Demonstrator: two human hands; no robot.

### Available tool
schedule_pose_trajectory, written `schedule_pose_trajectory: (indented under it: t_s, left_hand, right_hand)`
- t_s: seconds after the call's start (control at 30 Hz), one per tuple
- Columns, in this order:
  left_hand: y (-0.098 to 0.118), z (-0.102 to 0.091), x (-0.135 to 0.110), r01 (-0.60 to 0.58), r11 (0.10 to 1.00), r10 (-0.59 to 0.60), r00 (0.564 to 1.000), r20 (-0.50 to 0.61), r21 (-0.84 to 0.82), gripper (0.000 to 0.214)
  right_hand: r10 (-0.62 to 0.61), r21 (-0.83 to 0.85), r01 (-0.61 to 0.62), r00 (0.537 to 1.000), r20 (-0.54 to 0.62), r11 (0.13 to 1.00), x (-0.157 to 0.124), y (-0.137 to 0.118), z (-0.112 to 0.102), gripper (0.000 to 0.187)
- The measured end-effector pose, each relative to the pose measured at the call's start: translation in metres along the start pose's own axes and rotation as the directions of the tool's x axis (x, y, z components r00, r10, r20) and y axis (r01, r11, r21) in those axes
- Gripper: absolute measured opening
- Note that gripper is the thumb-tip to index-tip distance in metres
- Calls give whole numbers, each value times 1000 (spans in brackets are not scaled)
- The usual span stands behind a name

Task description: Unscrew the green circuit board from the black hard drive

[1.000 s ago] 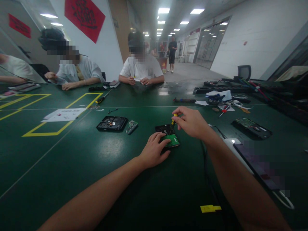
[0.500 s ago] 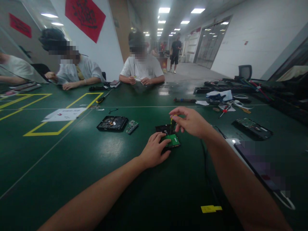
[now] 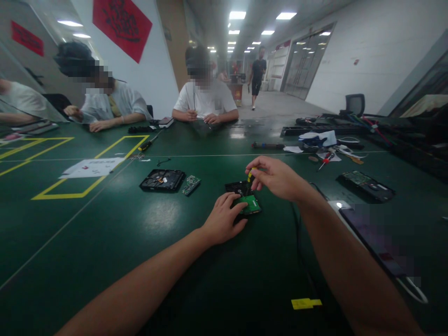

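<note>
My left hand [image 3: 226, 218] lies over the left part of a hard drive [image 3: 239, 187] with its fingers spread. Its fingertips touch the green circuit board [image 3: 251, 204], and its thumb is held apart on the near side. Above the drive, my right hand [image 3: 275, 177] is closed around the yellow-and-black handle of a screwdriver [image 3: 249, 178]. The screwdriver stands nearly upright with its shaft pointing down at the drive; whether its tip sits in a screw is too small to tell. My left fingers cover part of the board.
Left of my hands lie a black drive casing [image 3: 163, 180] and a loose circuit board [image 3: 191, 185]. Another hard drive [image 3: 366, 185] and a phone-like device [image 3: 373, 240] are at right. Tools and a white cloth [image 3: 318, 137] lie farther back. People sit across the green table [image 3: 157, 261].
My right hand's fingers have shifted slightly on the screwdriver handle. My left hand stays on the drive. In the background a walking person has changed stride.
</note>
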State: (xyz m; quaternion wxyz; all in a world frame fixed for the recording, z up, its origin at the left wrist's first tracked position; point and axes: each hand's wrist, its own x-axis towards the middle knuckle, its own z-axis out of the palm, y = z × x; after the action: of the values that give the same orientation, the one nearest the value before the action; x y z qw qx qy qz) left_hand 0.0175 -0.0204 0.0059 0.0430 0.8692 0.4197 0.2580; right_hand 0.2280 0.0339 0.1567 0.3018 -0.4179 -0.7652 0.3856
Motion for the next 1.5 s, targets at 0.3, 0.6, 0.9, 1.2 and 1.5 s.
schedule_pose_trajectory:
  t_s: [0.3,0.6,0.9,1.2,1.5]
  left_hand:
    - [-2,2,0,-1,1000,0,1000,-13,-17,52]
    - [-1,2,0,-7,1000,7,1000,-2,2,52]
    - [-3,3,0,-6,1000,6,1000,-9,-3,51]
    - [-2,3,0,-9,1000,9,1000,-8,0,51]
    - [-3,2,0,-15,1000,15,1000,2,7,51]
  right_hand:
    - [10,17,-10,999,-30,1000,2,5,5,12]
    - [-30,-15,29,996,-81,999,4,12,4,16]
    - [20,3,-20,993,-113,1000,7,12,9,20]
    - [-35,0,35,995,-91,999,8,14,7,19]
    - [4,198,19,993,-117,980,16,29,2,19]
